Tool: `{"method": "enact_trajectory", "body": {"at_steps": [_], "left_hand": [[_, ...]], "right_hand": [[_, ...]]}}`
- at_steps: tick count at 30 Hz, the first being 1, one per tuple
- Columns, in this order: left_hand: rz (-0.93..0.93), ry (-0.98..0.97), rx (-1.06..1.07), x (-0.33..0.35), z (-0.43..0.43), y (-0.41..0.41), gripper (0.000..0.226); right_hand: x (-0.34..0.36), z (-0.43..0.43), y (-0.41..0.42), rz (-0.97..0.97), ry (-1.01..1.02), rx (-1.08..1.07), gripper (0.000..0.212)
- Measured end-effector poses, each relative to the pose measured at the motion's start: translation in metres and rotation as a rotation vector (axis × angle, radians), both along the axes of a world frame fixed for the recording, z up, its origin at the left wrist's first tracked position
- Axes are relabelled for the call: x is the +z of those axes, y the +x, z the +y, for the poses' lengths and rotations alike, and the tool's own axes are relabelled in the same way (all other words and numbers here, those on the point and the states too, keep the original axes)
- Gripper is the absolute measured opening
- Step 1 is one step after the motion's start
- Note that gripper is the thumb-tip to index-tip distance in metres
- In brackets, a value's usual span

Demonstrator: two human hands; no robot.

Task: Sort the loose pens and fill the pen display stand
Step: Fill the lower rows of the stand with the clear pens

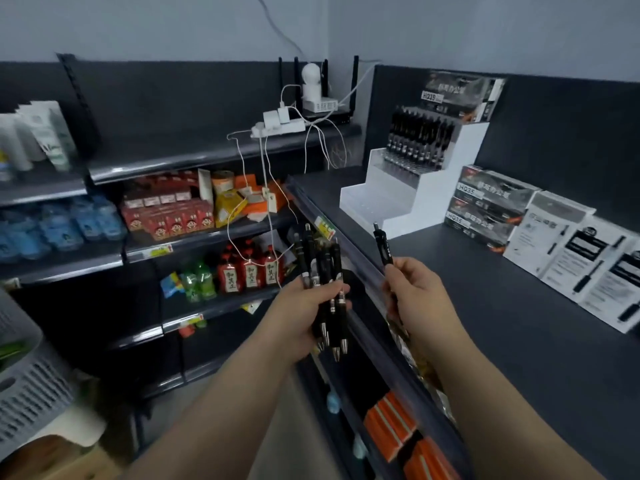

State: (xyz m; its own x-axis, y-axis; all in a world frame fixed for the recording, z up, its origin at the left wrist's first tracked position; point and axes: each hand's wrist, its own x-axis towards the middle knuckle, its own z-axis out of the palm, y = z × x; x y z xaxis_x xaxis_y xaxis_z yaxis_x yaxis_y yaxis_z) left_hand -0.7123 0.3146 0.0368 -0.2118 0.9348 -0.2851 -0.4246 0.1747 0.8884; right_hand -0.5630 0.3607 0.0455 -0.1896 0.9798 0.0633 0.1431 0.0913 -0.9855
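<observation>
A: Gripping anything, that left hand (300, 308)?
B: Black pens (326, 282), bunched, tips down. The right hand (412, 289) pinches one pen (383, 245) upright, near the stand (446, 174), not touching.

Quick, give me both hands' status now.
Left hand: gripping a bundle of black pens.
Right hand: pinching a single black pen.

Black pens (325, 271) bunch tips-down, one pen (383, 245) upright beside them. The white stepped display stand (443, 174) is filled on upper tiers.
</observation>
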Motion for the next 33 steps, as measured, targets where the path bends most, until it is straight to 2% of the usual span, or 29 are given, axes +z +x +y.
{"method": "enact_trajectory", "body": {"at_steps": [5,9,12,19,24,26,29,33], "left_hand": [[0.027,0.047,0.016,0.014,0.095,-0.032,0.008],[0.012,0.085,0.005,0.023,0.158,-0.050,0.026],[-0.010,0.102,-0.027,0.028,0.201,-0.057,0.019],[-0.052,0.173,-0.200,0.039,0.307,-0.065,0.008],[-0.041,0.240,-0.383,0.052,0.379,-0.064,0.010],[-0.019,0.283,-0.456,0.058,0.404,-0.066,0.010],[0.001,0.340,-0.558,0.061,0.429,-0.071,0.011],[-0.004,0.322,-0.667,0.054,0.449,-0.079,0.012]], "right_hand": [[0.007,0.093,-0.033,0.027,0.006,-0.009,0.022],[0.018,0.152,-0.047,0.053,0.019,-0.056,0.016],[0.028,0.187,-0.047,0.035,0.069,-0.125,0.008],[0.060,0.258,-0.029,0.022,0.302,-0.450,0.010],[0.074,0.300,-0.028,-0.036,0.412,-0.737,0.008],[0.078,0.311,-0.033,-0.061,0.434,-0.833,0.003],[0.079,0.325,-0.041,-0.160,0.436,-0.948,0.009],[0.069,0.338,-0.050,-0.256,0.384,-1.066,0.013]]}}
